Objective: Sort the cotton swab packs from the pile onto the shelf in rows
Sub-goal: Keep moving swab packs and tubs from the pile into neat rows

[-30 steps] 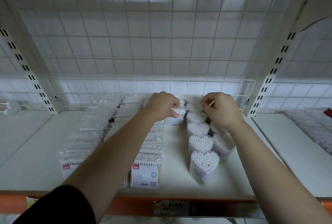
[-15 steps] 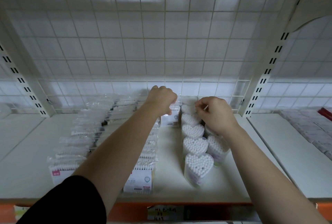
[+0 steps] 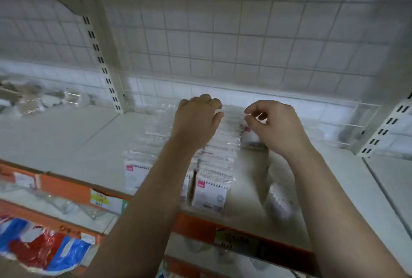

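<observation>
The whole view is motion-blurred. Rows of flat cotton swab packs (image 3: 209,191) with red labels stand on the white shelf (image 3: 66,144), running from front to back. My left hand (image 3: 197,119) lies over the back of these rows with its fingers curled down; the fingertips are hidden. To its right, my right hand (image 3: 274,128) has thumb and forefinger pinched at the top of a single upright pack (image 3: 249,138) at the back. Heart-shaped swab tubs (image 3: 278,199) form a blurred row under my right forearm.
A wire grid (image 3: 245,43) backs the shelf, and a slotted upright (image 3: 100,59) bounds it on the left. Clear packaged items (image 3: 33,101) lie in the left bay. An orange rail with price tags (image 3: 66,189) edges the shelf. Red and blue bags (image 3: 44,248) lie below.
The view has swung left and tilted, and is blurred. My left hand has moved off the single back pack to over the flat rows. My right hand now sits above that pack.
</observation>
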The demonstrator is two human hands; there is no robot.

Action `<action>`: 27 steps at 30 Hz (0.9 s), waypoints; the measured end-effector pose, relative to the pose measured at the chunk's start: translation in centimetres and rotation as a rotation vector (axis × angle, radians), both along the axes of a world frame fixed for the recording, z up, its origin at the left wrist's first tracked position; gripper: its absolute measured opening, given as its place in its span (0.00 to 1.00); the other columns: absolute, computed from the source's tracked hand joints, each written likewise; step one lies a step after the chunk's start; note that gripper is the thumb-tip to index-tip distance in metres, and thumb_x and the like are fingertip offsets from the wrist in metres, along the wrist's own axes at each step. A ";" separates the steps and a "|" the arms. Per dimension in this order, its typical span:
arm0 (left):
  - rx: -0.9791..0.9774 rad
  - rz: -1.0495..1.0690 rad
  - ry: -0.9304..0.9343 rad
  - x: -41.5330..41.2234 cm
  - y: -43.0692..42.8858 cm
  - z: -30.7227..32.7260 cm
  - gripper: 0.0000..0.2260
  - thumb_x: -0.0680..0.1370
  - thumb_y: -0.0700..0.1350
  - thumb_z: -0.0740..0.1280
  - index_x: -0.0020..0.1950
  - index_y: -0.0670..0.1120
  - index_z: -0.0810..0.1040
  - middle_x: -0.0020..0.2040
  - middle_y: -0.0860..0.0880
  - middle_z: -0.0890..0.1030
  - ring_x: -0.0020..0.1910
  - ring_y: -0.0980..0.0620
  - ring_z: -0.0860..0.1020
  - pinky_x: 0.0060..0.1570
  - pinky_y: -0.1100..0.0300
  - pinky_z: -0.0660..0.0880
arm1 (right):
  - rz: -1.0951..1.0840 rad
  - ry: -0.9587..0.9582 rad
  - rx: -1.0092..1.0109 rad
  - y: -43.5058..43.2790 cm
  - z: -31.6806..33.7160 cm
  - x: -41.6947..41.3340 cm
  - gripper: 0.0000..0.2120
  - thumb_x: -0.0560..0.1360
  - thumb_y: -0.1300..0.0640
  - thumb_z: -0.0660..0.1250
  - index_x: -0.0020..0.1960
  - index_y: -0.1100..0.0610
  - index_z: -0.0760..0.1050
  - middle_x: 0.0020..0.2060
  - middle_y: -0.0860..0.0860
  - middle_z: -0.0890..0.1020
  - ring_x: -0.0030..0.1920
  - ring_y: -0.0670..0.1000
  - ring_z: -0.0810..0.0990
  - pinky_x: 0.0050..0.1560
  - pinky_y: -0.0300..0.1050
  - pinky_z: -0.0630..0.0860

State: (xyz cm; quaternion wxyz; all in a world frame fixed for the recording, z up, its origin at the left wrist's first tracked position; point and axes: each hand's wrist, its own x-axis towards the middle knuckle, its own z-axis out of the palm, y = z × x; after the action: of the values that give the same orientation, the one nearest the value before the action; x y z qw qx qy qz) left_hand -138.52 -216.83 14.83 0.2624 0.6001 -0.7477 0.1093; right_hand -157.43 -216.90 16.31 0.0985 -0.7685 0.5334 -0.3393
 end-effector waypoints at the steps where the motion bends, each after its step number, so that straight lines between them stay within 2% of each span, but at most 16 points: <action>1: -0.025 0.041 0.015 1.4 1.1 -0.2 0.11 0.80 0.51 0.61 0.58 0.49 0.78 0.53 0.49 0.79 0.51 0.46 0.78 0.53 0.52 0.68 | 0.034 -0.017 -0.006 0.3 0.4 1.4 0.06 0.75 0.53 0.67 0.50 0.51 0.80 0.43 0.47 0.81 0.44 0.48 0.78 0.47 0.43 0.73; 9: -0.059 0.362 0.061 14.9 9.2 -1.5 0.12 0.78 0.51 0.64 0.58 0.48 0.79 0.51 0.48 0.81 0.50 0.45 0.79 0.51 0.51 0.68 | 0.302 -0.022 0.016 2.7 -0.1 16.0 0.06 0.75 0.54 0.67 0.51 0.51 0.80 0.44 0.46 0.81 0.45 0.46 0.78 0.45 0.36 0.71; 13: -0.019 0.483 0.050 23.0 13.4 -1.7 0.12 0.79 0.51 0.63 0.59 0.49 0.78 0.52 0.48 0.80 0.51 0.45 0.78 0.52 0.51 0.67 | 0.388 -0.027 0.047 4.8 -1.3 24.8 0.07 0.75 0.54 0.67 0.52 0.51 0.80 0.46 0.46 0.81 0.46 0.45 0.78 0.50 0.41 0.73; 20: 0.012 0.584 0.035 36.3 19.8 -2.4 0.14 0.80 0.53 0.61 0.62 0.51 0.77 0.55 0.51 0.79 0.53 0.47 0.77 0.56 0.52 0.66 | 0.488 -0.074 0.065 8.8 -2.6 40.3 0.07 0.75 0.54 0.67 0.52 0.51 0.80 0.47 0.45 0.80 0.46 0.44 0.77 0.48 0.38 0.71; 27: 0.060 0.616 0.090 45.8 22.3 -4.0 0.14 0.79 0.53 0.61 0.64 0.53 0.75 0.58 0.54 0.77 0.57 0.51 0.75 0.58 0.54 0.65 | 0.514 -0.070 0.119 10.2 -3.9 50.2 0.07 0.76 0.53 0.67 0.53 0.50 0.79 0.49 0.44 0.79 0.47 0.43 0.75 0.44 0.34 0.68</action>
State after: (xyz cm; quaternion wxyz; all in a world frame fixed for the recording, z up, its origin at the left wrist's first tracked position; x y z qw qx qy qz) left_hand -92.71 -194.56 10.88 0.2321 0.8101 -0.5211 0.1350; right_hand -107.24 -206.72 12.43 0.2449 -0.8594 0.3361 -0.2975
